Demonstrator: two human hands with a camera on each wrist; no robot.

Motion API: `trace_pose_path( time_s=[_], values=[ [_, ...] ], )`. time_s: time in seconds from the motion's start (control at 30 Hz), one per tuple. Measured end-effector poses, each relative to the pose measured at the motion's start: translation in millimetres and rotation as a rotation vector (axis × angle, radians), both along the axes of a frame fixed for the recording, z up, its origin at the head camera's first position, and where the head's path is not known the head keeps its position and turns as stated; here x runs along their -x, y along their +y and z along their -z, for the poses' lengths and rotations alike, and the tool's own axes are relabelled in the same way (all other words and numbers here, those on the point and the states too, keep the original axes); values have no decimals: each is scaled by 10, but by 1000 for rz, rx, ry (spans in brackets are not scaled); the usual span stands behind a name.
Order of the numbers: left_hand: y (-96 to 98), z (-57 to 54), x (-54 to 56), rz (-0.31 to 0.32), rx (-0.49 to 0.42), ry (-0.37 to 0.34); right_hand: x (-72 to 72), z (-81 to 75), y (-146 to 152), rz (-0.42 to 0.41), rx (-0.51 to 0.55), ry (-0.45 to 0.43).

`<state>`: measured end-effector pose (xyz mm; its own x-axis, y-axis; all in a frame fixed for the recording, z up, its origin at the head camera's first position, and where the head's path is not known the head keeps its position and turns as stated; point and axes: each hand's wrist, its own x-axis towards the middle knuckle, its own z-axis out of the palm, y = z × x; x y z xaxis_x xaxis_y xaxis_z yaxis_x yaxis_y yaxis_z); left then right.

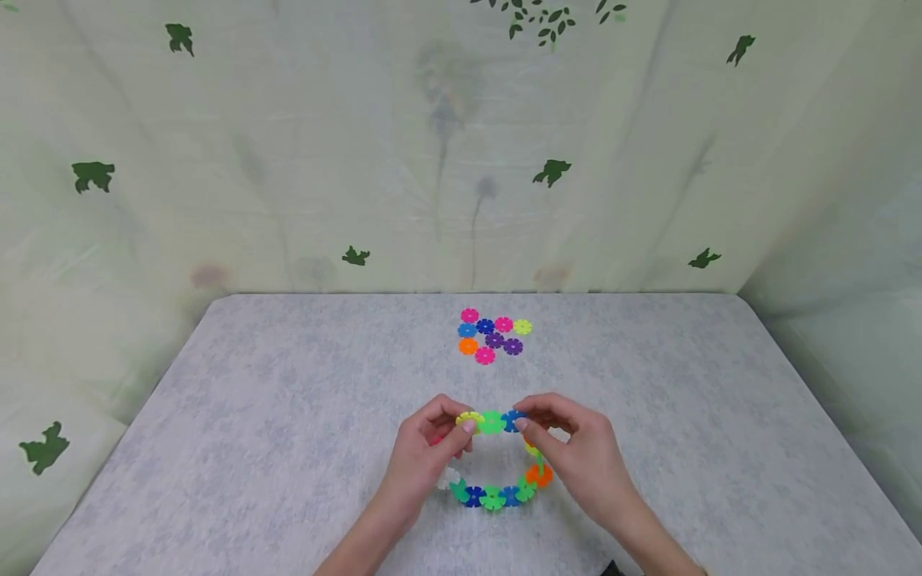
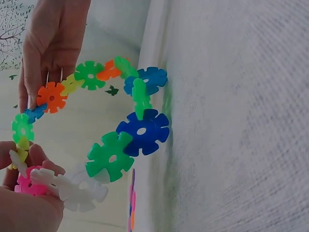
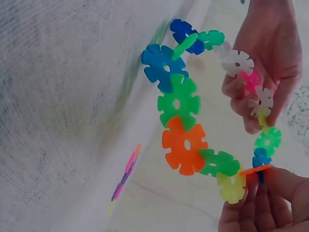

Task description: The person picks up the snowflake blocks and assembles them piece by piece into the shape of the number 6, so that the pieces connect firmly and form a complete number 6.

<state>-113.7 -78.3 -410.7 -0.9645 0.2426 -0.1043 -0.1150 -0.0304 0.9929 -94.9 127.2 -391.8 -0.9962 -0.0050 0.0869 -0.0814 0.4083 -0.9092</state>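
A ring of interlocking plastic flower discs [image 1: 493, 499] is held up between both hands, in green, blue, orange, yellow, white and pink. My left hand [image 1: 421, 452] pinches its yellow disc [image 1: 468, 418] between thumb and fingers. Across from it, my right hand [image 1: 583, 456] grips the ring at a blue disc [image 1: 510, 419]. Between the two hands sits a light green disc [image 1: 492, 422], linked to both neighbours. In the left wrist view, a pink disc [image 2: 30, 181] and a white disc [image 2: 83, 191] lie close by the left fingers. An orange disc [image 3: 187, 145] shows near the right hand.
Several loose discs in pink, blue, purple, orange and yellow, among them an orange one [image 1: 468, 346], lie flat farther back on the grey table [image 1: 288, 400]. Behind it hangs a pale curtain [image 1: 324, 160] with green leaf and bird prints.
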Motion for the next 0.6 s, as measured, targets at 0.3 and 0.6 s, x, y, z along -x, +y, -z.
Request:
trace_pose_path(
  time_s=[0.3,0.6],
  values=[
    [24,19,-31,21,-90,127,-56,9,21,-74,-4,203],
    [16,26,-14,-6,-12,84,6,51,104,-141,51,126]
  ],
)
